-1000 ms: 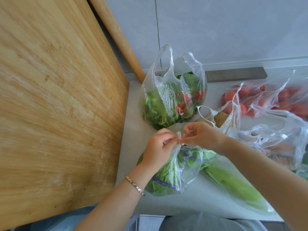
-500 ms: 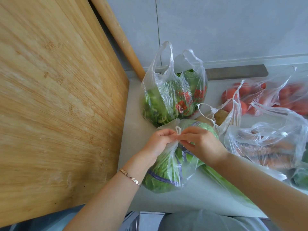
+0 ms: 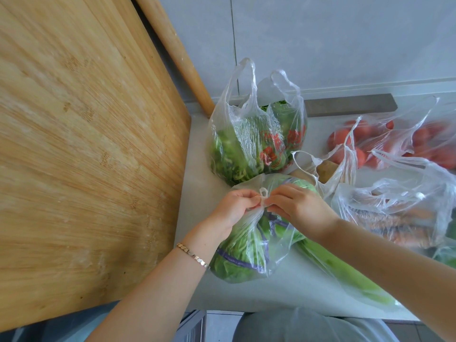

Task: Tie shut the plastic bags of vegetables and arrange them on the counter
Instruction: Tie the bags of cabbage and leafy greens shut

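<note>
A clear plastic bag of leafy greens [image 3: 244, 255] lies on the pale counter [image 3: 197, 193] in front of me. Its handles are twisted into a small knot [image 3: 263, 196] at the top. My left hand [image 3: 235, 208] pinches the knot from the left, and my right hand [image 3: 296, 208] pinches it from the right. Behind it stands an untied bag of greens with red print [image 3: 256, 144], its two handles sticking up. Untied bags of potatoes [image 3: 328, 169], tomatoes [image 3: 394, 141] and carrots [image 3: 394, 218] lie to the right.
A large wooden cutting board [image 3: 86, 156] leans upright along the left side. A wooden rolling pin [image 3: 177, 55] leans in the back corner against the grey wall. A long green vegetable in a bag [image 3: 345, 275] lies under my right forearm near the counter's front edge.
The two hands have drawn close together on the knot, and a small loop of handle now stands up between them. The bag's top is pulled tighter.
</note>
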`<state>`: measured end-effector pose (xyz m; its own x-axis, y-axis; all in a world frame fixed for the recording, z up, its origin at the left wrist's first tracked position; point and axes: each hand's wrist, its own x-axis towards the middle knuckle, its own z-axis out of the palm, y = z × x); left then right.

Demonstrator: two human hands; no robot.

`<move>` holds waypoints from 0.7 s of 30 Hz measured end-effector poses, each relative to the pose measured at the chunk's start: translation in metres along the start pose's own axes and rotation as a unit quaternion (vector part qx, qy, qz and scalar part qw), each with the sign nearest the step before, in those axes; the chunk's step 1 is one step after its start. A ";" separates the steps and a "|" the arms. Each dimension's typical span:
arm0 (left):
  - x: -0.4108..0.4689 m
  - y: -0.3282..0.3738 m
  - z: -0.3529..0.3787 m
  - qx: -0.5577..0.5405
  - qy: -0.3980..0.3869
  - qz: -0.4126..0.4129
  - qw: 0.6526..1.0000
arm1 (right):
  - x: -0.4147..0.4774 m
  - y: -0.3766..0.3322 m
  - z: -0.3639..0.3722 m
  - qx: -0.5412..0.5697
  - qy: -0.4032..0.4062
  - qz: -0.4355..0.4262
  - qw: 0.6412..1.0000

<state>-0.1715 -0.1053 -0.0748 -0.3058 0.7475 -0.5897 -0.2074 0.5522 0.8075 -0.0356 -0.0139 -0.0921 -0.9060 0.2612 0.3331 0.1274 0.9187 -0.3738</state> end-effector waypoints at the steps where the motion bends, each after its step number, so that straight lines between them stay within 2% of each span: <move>1: 0.000 0.000 0.000 0.000 -0.001 0.000 1.000 | 0.000 0.000 0.000 0.000 0.001 0.002 1.000; 9: -0.002 0.003 -0.001 0.015 -0.006 0.000 1.000 | 0.005 -0.006 0.000 0.014 0.026 0.064 0.998; 16: -0.002 0.003 0.000 0.023 -0.011 -0.003 1.000 | 0.002 -0.011 0.001 0.031 0.021 0.083 0.996; 21: -0.003 0.003 -0.001 0.040 -0.021 -0.012 0.999 | 0.003 -0.011 0.002 0.114 -0.016 0.172 0.978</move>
<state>-0.1720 -0.1059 -0.0708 -0.2628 0.7469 -0.6108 -0.1395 0.5969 0.7901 -0.0402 -0.0236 -0.0886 -0.8384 0.5298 0.1281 0.3365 0.6879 -0.6431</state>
